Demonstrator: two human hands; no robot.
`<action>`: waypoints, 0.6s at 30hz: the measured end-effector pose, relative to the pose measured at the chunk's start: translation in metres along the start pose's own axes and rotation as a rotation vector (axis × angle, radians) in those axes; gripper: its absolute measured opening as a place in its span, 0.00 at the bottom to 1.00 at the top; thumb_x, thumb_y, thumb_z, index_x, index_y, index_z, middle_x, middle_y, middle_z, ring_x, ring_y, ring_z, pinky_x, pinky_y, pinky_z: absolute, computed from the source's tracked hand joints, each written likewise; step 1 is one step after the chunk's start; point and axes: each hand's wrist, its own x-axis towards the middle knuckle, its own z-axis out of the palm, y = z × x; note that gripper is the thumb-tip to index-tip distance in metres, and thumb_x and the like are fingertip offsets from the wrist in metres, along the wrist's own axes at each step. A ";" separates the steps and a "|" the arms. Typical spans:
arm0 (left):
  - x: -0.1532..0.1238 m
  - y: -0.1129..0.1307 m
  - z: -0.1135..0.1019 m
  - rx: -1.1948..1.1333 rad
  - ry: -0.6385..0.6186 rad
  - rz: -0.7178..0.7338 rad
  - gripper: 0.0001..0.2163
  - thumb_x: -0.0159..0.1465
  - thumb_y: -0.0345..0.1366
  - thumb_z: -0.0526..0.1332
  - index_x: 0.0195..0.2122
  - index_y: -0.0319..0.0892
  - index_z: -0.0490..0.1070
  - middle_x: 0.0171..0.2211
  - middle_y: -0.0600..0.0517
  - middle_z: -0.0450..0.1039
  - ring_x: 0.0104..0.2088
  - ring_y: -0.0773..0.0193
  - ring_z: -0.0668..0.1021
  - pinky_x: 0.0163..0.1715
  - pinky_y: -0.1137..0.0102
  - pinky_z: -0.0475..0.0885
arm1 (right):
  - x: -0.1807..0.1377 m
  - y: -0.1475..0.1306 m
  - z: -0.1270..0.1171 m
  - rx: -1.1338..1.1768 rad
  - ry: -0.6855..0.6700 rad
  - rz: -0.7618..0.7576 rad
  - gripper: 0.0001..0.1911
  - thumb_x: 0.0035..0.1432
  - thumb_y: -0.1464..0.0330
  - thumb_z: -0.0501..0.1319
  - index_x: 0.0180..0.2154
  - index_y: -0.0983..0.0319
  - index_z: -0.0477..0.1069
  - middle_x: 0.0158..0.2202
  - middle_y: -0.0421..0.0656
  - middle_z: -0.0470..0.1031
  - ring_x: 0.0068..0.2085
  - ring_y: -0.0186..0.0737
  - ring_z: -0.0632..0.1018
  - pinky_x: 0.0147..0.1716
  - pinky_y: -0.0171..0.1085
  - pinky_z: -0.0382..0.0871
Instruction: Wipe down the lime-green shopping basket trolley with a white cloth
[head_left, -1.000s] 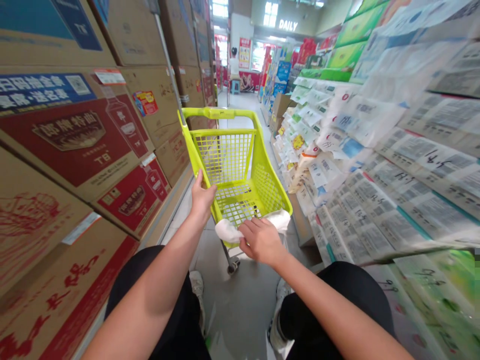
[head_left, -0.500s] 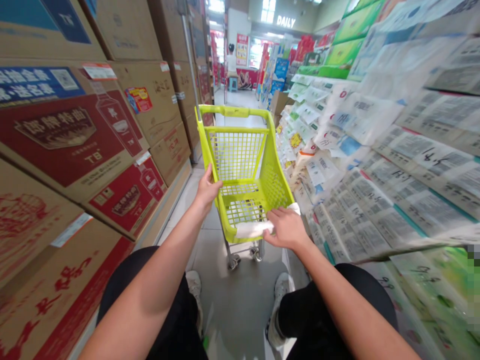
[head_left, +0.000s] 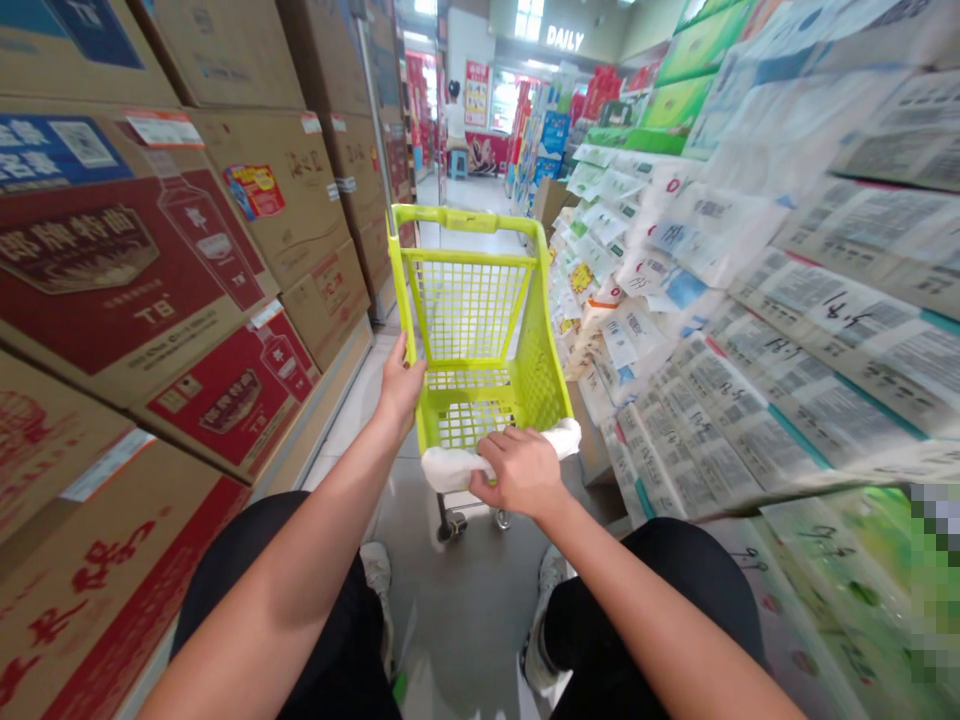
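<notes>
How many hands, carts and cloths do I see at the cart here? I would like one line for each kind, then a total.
Hands: 2 (left hand, right hand)
Yellow-green cart: 1
White cloth: 1
Total: 4

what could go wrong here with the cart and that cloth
The cart stands on wheels. Pressing the cloth on its near rim with the right hand could roll it away, though the left hand grips its side.
It sits close to the stacked packs on the right, so a shove might knock some loose.

Lime-green mesh cart (head_left: 480, 330), white cloth (head_left: 457, 465), red-and-brown cartons (head_left: 187, 300), black trousers (head_left: 285, 590)
</notes>
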 end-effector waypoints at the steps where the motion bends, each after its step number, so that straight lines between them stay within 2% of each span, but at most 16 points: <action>1: -0.006 0.001 0.000 0.004 -0.020 -0.011 0.35 0.51 0.25 0.62 0.63 0.43 0.67 0.56 0.45 0.77 0.57 0.50 0.79 0.60 0.54 0.75 | 0.000 0.001 0.000 -0.001 -0.001 -0.005 0.10 0.59 0.58 0.62 0.35 0.58 0.72 0.32 0.42 0.78 0.36 0.43 0.74 0.34 0.43 0.54; 4: -0.023 0.004 0.000 0.030 -0.125 0.032 0.37 0.47 0.23 0.62 0.62 0.40 0.65 0.54 0.44 0.78 0.55 0.50 0.80 0.56 0.56 0.78 | -0.001 0.009 -0.002 -0.008 -0.020 -0.010 0.12 0.61 0.57 0.62 0.35 0.59 0.72 0.32 0.42 0.78 0.36 0.43 0.74 0.34 0.42 0.54; 7: -0.027 0.005 -0.004 0.064 -0.193 0.051 0.41 0.45 0.23 0.62 0.65 0.41 0.63 0.55 0.45 0.77 0.56 0.49 0.79 0.58 0.57 0.77 | -0.005 0.027 -0.005 -0.014 -0.048 -0.034 0.15 0.64 0.55 0.61 0.35 0.60 0.73 0.33 0.44 0.77 0.35 0.42 0.73 0.33 0.41 0.54; 12: -0.002 0.002 -0.028 0.108 -0.212 -0.035 0.43 0.46 0.24 0.63 0.67 0.44 0.62 0.56 0.45 0.77 0.57 0.48 0.79 0.59 0.54 0.76 | -0.010 0.054 -0.009 0.032 -0.040 -0.177 0.17 0.72 0.57 0.54 0.36 0.60 0.72 0.33 0.45 0.75 0.36 0.42 0.72 0.35 0.41 0.56; 15: 0.015 0.002 -0.049 0.108 -0.290 -0.114 0.46 0.45 0.25 0.62 0.70 0.47 0.61 0.55 0.45 0.78 0.54 0.47 0.81 0.53 0.56 0.80 | -0.009 0.053 -0.008 0.024 -0.013 -0.279 0.16 0.74 0.60 0.52 0.38 0.60 0.72 0.34 0.45 0.75 0.39 0.44 0.72 0.38 0.42 0.58; 18: 0.029 0.003 -0.067 0.122 -0.332 -0.184 0.49 0.43 0.26 0.61 0.72 0.49 0.59 0.54 0.44 0.78 0.51 0.46 0.83 0.47 0.56 0.82 | -0.003 0.049 -0.007 0.013 -0.004 -0.320 0.16 0.73 0.59 0.52 0.38 0.60 0.73 0.35 0.45 0.74 0.40 0.45 0.71 0.41 0.43 0.60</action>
